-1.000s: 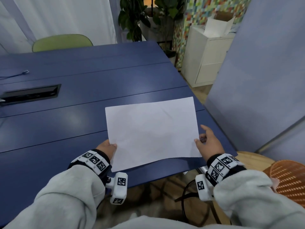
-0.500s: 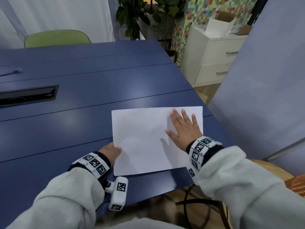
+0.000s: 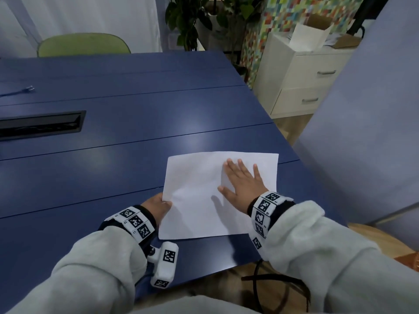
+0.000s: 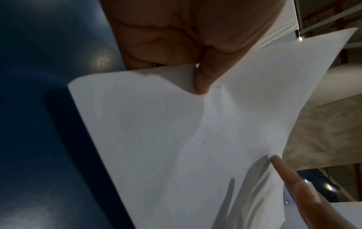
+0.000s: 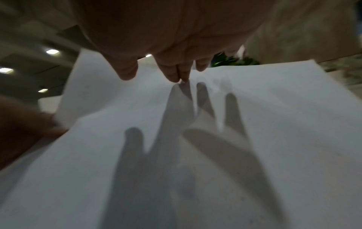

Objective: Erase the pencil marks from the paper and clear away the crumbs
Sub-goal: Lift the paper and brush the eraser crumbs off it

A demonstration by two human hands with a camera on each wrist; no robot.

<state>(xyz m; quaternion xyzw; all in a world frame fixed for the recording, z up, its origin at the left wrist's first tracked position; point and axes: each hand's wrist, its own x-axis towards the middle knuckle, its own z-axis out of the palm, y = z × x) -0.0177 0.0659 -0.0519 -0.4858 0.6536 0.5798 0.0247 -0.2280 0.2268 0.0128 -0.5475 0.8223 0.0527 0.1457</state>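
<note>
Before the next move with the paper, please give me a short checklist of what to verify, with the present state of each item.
1. Left hand pinches the left edge of the paper: ok.
2. Right hand lies with straight fingers on the sheet: ok.
3. Paper fully flat on the blue table: not ok; the left wrist view shows its edge lifted and creased.
4. Pencil marks gone: cannot tell; only tiny specks show.
5. Eraser within reach: not ok; none in view.

blue table (image 3: 136, 132), white drawers (image 3: 306, 87), perhaps curtains (image 3: 90, 17)
</note>
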